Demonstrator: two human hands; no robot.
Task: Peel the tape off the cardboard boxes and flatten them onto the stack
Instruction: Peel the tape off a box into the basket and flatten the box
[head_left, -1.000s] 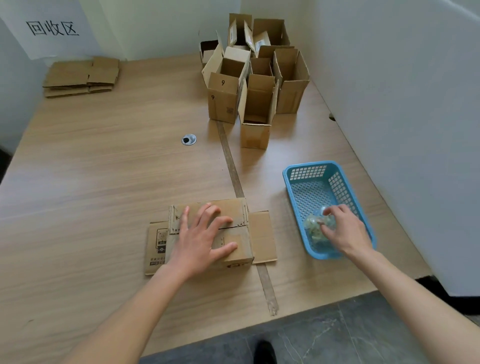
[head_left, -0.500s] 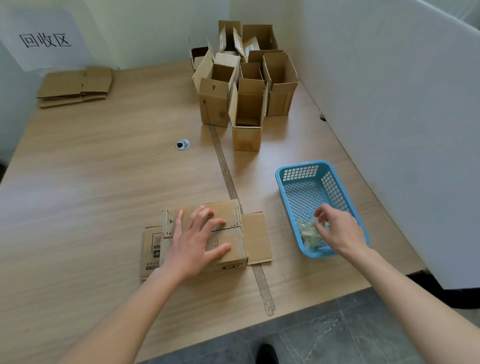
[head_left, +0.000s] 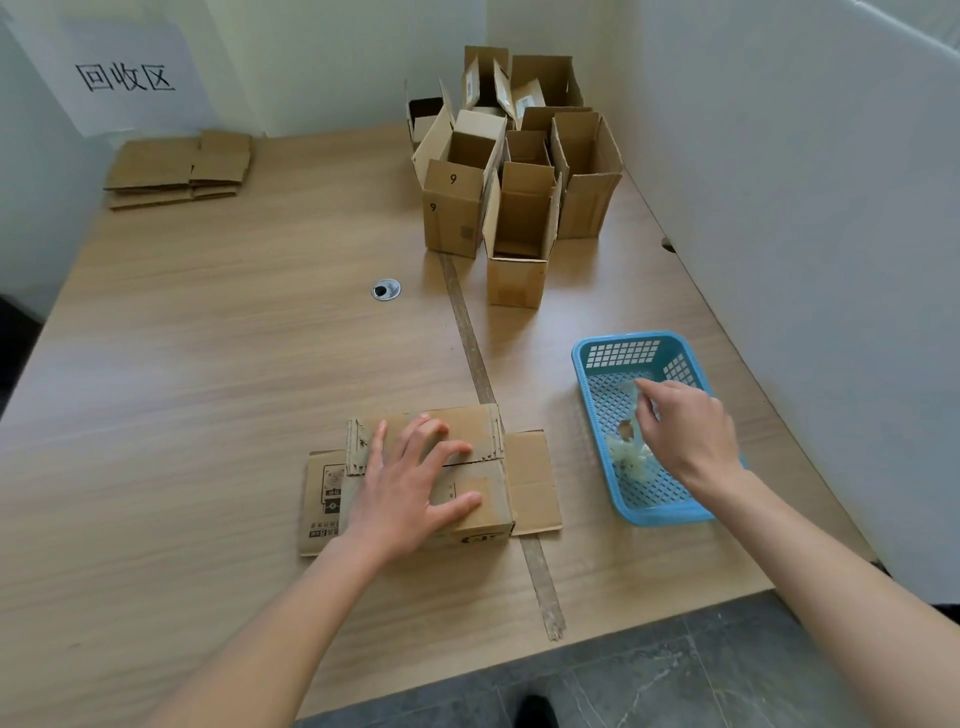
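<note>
Head view: wooden table (head_left: 208, 364) between white walls (head_left: 805, 208), left hand (head_left: 410, 488) flat on carton (head_left: 488, 499), right hand (head_left: 685, 431) loosely curled, tape-free, over basket (head_left: 587, 358).

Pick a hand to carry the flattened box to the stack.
Left, probably. The left hand already lies on the box, on the stack's side; the right hand is over the basket.

head cam | looks forward-down | over table (head_left: 208, 364) near edge | close to hands
</note>
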